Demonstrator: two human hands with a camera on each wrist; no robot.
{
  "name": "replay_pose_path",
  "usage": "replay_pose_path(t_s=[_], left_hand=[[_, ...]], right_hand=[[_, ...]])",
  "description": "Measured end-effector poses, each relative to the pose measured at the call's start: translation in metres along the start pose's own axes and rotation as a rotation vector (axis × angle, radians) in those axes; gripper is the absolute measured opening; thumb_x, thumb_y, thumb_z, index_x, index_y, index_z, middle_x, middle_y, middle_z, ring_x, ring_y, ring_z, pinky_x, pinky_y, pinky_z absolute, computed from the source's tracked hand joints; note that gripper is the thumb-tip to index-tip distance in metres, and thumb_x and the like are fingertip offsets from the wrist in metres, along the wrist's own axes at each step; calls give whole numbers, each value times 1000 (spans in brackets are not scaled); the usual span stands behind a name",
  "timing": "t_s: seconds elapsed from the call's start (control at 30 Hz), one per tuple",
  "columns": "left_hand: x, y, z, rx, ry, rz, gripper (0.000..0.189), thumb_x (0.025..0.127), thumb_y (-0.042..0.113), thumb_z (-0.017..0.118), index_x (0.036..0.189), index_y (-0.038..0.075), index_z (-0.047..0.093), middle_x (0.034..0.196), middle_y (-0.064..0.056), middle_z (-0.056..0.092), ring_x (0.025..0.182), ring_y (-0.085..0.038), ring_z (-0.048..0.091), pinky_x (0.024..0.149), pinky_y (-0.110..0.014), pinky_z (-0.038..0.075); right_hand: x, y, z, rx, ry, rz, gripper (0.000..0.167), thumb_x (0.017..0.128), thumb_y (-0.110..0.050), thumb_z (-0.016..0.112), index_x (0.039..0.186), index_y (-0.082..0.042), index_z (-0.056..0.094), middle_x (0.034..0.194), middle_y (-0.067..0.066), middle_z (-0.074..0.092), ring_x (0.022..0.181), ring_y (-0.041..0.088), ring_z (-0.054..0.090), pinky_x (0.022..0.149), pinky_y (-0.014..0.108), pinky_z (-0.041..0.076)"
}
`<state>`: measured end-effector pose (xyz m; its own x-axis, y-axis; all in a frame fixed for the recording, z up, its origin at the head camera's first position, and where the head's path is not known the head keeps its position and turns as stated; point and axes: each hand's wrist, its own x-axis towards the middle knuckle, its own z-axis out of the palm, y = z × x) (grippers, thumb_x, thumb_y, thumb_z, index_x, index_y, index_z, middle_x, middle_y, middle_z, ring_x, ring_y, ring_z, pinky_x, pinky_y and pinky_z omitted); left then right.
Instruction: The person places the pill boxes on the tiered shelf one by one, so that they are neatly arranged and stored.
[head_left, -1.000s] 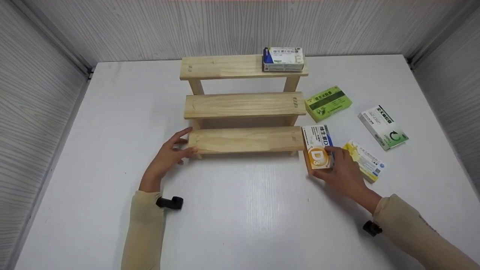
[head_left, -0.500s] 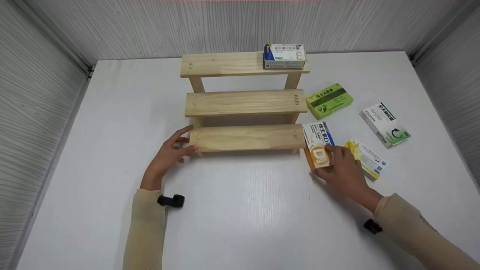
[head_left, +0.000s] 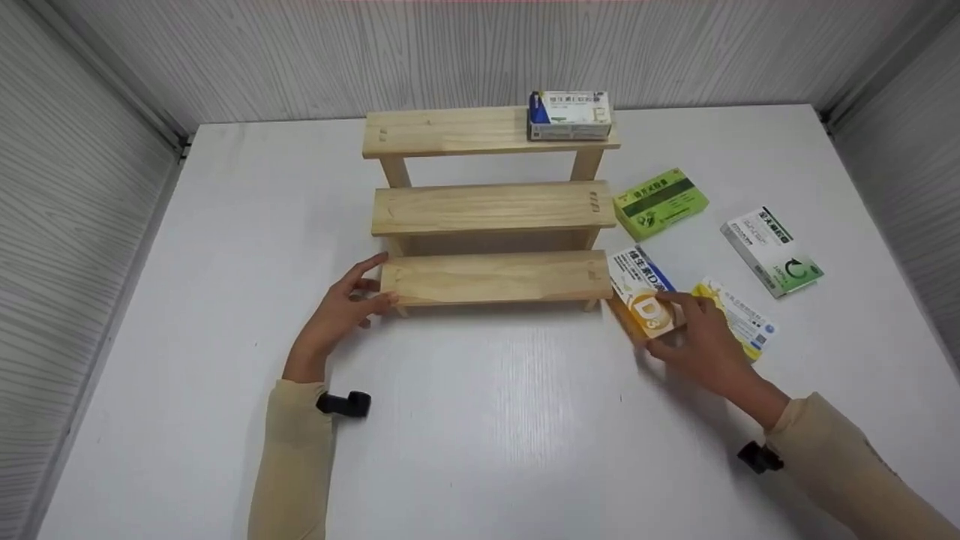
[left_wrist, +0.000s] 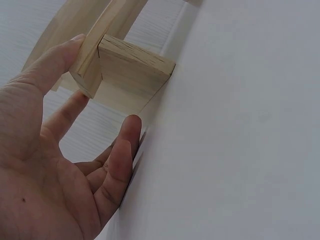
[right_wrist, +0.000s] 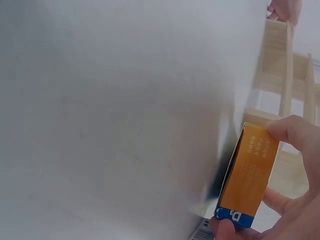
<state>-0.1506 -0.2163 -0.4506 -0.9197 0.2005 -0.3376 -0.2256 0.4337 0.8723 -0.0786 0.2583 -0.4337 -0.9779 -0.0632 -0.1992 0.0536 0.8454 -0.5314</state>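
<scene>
A three-tier wooden display stand [head_left: 491, 277] stands at the middle of the table. My left hand [head_left: 337, 315] grips the left end of its lowest step; in the left wrist view thumb and index finger touch the board [left_wrist: 90, 70]. My right hand [head_left: 705, 345] holds a white and orange vitamin D3 box [head_left: 643, 292] between thumb and fingers, just beside the right end of that step. The box lies aslant, and its orange end [right_wrist: 250, 170] faces the right wrist camera. A vitamin E box [head_left: 570, 116] sits on the top step's right end.
Right of the stand lie a green medicine box [head_left: 660, 202], a white and green box [head_left: 772, 251] and a yellow and white box [head_left: 739, 319], the last partly behind my right hand. A panelled wall [head_left: 300, 60] bounds the table [head_left: 480, 435] at the back.
My right hand has shifted slightly right, turning the D3 box so its near end swings rightward, away from the stand. My left hand keeps its place on the step.
</scene>
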Motion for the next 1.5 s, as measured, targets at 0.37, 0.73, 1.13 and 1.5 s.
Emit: replay_pose_path(t_s=[0.37, 0.73, 1.13, 1.5], left_hand=[[4, -9, 0, -3, 7, 18, 72, 88, 37, 70, 149, 37, 32, 125, -17, 50, 92, -18, 56, 72, -30, 46], [5, -10, 0, -8, 3, 22, 72, 88, 39, 70, 150, 36, 32, 122, -18, 53, 93, -20, 56, 72, -30, 46], [4, -8, -1, -23, 1, 27, 72, 88, 36, 70, 150, 36, 33, 120, -17, 55, 91, -18, 56, 70, -29, 47], [6, -11, -1, 0, 9, 18, 70, 87, 40, 70, 147, 38, 35, 118, -16, 55, 90, -18, 57, 70, -29, 46]], right_hand=[[-5, -3, -50, 97, 116, -77, 57, 83, -10, 70, 133, 3, 45, 137, 31, 36, 114, 39, 35, 82, 44, 35], [-7, -12, -89, 154, 134, -99, 57, 88, -15, 68, 138, -2, 42, 145, 24, 34, 113, 29, 35, 79, 25, 32], [-6, -35, -101, 206, 248, -232, 60, 82, -2, 70, 137, -7, 45, 145, 16, 39, 107, 4, 35, 77, 10, 34], [2, -65, -116, 251, 277, -404, 58, 80, 7, 68, 133, -3, 47, 146, 13, 38, 112, 4, 38, 80, 17, 34]])
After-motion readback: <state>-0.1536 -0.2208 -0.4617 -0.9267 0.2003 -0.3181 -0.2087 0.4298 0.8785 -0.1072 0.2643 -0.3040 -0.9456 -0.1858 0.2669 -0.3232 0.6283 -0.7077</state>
